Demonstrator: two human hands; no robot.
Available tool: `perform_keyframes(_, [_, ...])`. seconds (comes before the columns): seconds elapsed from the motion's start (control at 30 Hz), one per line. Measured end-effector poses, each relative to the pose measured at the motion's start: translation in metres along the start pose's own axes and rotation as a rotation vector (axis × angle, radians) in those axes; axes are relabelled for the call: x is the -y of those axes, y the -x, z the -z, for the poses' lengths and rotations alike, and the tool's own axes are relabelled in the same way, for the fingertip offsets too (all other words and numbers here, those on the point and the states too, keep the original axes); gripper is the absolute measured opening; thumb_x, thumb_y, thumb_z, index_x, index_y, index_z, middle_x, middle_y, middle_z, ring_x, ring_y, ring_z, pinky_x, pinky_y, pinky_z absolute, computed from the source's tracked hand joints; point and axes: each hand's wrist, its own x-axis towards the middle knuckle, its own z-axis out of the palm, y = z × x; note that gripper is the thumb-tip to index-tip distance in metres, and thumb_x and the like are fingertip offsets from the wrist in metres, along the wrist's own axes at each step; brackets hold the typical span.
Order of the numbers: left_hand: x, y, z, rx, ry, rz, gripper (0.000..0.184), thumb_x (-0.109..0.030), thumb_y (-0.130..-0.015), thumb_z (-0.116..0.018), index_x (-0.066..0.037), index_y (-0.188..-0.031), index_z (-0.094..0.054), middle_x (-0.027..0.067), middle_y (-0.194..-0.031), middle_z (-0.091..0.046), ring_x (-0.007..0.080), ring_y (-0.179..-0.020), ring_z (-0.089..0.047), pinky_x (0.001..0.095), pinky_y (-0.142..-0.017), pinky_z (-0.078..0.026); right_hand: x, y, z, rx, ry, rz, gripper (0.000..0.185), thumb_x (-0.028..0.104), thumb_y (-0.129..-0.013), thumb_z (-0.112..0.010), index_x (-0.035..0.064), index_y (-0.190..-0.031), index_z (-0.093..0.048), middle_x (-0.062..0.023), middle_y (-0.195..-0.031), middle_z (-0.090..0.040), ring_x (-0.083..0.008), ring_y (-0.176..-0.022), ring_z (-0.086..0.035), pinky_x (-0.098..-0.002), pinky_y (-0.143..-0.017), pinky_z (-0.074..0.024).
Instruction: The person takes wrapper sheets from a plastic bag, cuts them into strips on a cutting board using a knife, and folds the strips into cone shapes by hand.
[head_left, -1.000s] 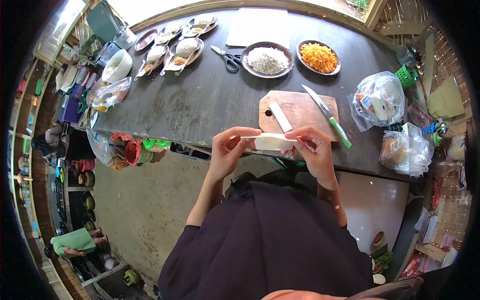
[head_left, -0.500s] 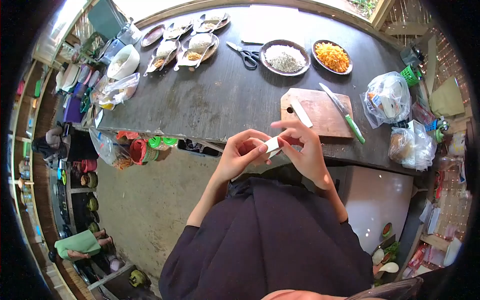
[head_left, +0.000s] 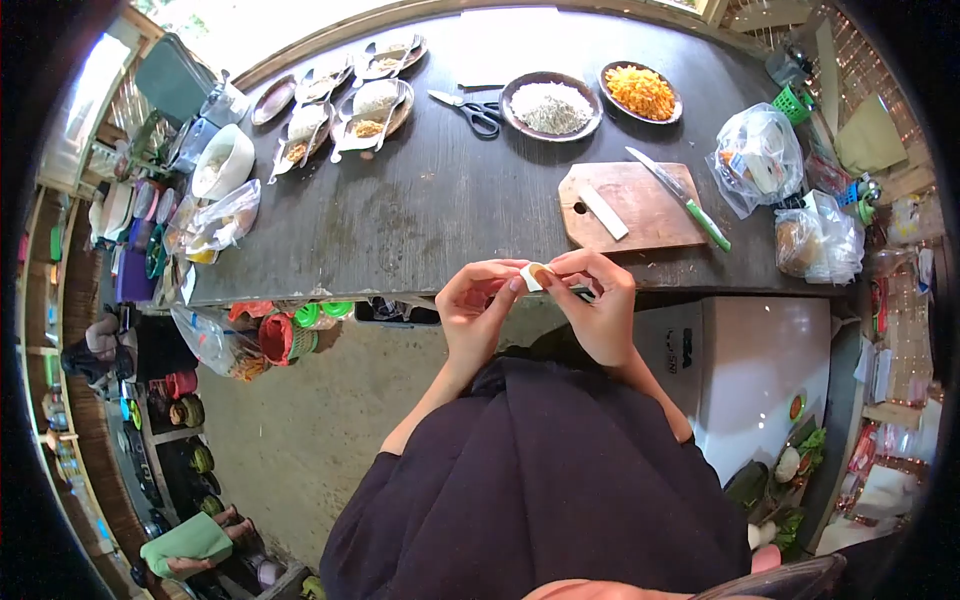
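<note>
Both my hands meet in front of my body, near the table's front edge. Between their fingertips is a small white curled piece (head_left: 531,277) with a brownish patch; its kind is not clear. My left hand (head_left: 470,308) pinches its left side between thumb and forefinger. On the other side, my right hand (head_left: 604,312) has thumb and fingers closed at the piece. Just beyond lies a wooden cutting board (head_left: 640,225), bearing a long white strip (head_left: 604,213) and a knife (head_left: 682,200) with a green handle.
On the dark table (head_left: 400,220) stand a plate of white shreds (head_left: 551,108), a plate of orange pieces (head_left: 641,93), scissors (head_left: 470,112) and several plates with rice (head_left: 375,97). Plastic bags (head_left: 822,245) lie right. A person in green (head_left: 187,545) is at lower left.
My hands have drawn closer around the white piece, and the right fingers have come down onto it. The view has shifted slightly; the knife and strip still lie on the board.
</note>
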Motion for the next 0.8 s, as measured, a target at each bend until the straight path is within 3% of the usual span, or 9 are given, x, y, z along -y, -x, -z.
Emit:
perform_keyframes(0.2, [-0.008, 0.003, 0.019, 0.027, -0.108, -0.058, 0.015, 0.005, -0.084, -0.073, 0.005, -0.097, -0.066, 0.017, -0.101, -0.071, 0.0198, -0.096, -0.069, 0.0308, -0.086, -0.056, 0.003, 0.007, -0.01, 0.071, 0.12, 0.002, 0.007, 0.0, -0.084, -0.075, -0.0023, -0.088, -0.069, -0.008, -0.086, -0.071, -0.0099, -0.074, -0.067, -0.0236, -0.064, -0.0539])
perform_keyframes(0.37, [-0.011, 0.006, 0.036, -0.018, -0.12, -0.112, 0.018, 0.006, -0.081, -0.075, 0.005, -0.097, -0.066, 0.0165, -0.1, -0.071, 0.0204, -0.095, -0.069, 0.0318, -0.087, -0.056, 0.009, 0.01, -0.024, 0.188, -0.117, -0.201, 0.011, -0.001, -0.087, -0.071, -0.0027, -0.098, -0.071, -0.0086, -0.092, -0.073, -0.0117, -0.078, -0.069, -0.0245, -0.065, -0.0537])
perform_keyframes(0.43, [-0.013, 0.006, 0.044, -0.001, -0.133, -0.209, 0.018, 0.006, -0.08, -0.076, 0.005, -0.096, -0.066, 0.0161, -0.098, -0.071, 0.0205, -0.094, -0.069, 0.0313, -0.085, -0.055, 0.008, 0.01, -0.029, 0.219, -0.093, -0.188, 0.012, -0.001, -0.088, -0.07, -0.0029, -0.1, -0.071, -0.0084, -0.092, -0.073, -0.0115, -0.077, -0.069, -0.0243, -0.065, -0.0538])
perform_keyframes(0.8, [-0.017, 0.008, 0.059, -0.085, -0.225, -0.289, 0.019, 0.01, -0.077, -0.076, 0.005, -0.093, -0.067, 0.0139, -0.094, -0.072, 0.0195, -0.091, -0.069, 0.0296, -0.083, -0.054, -0.002, 0.012, -0.049, 0.206, -0.196, -0.133, 0.01, 0.0, -0.089, -0.069, -0.0018, -0.099, -0.07, -0.0066, -0.091, -0.071, -0.0078, -0.076, -0.065, -0.0219, -0.064, -0.0519])
